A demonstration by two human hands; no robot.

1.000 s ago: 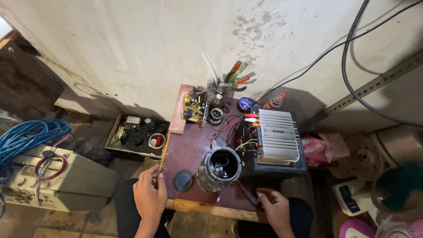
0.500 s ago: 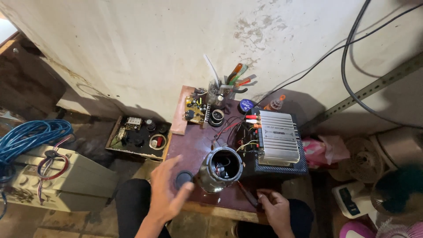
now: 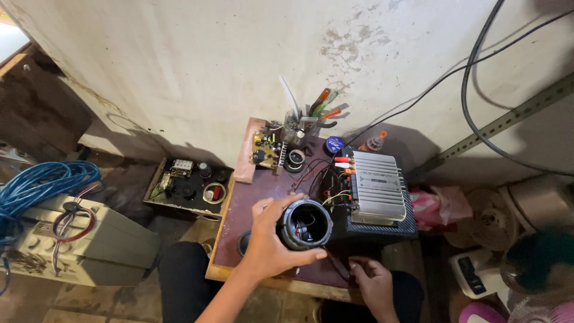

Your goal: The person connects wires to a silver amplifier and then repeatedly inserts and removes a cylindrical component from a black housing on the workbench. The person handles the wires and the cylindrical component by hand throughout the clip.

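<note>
round black housing (image 3: 305, 224) now gripped by left hand (image 3: 269, 239), earlier apart, right hand (image 3: 373, 281) perhaps pinching a wire

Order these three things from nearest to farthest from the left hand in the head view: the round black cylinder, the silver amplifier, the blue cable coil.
From the left hand:
1. Round black cylinder, gripped in that hand.
2. Silver amplifier, just right on the small table.
3. Blue cable coil, far left, on the floor.

Dim, warm indoor light falls from above and in front, brightest on the wall (image 3: 197, 66) beyond the left hand (image 3: 269, 245). Soft shadows pool left of that hand. Wide-angle bending curves the edges; the lower right corner blurs.
</note>
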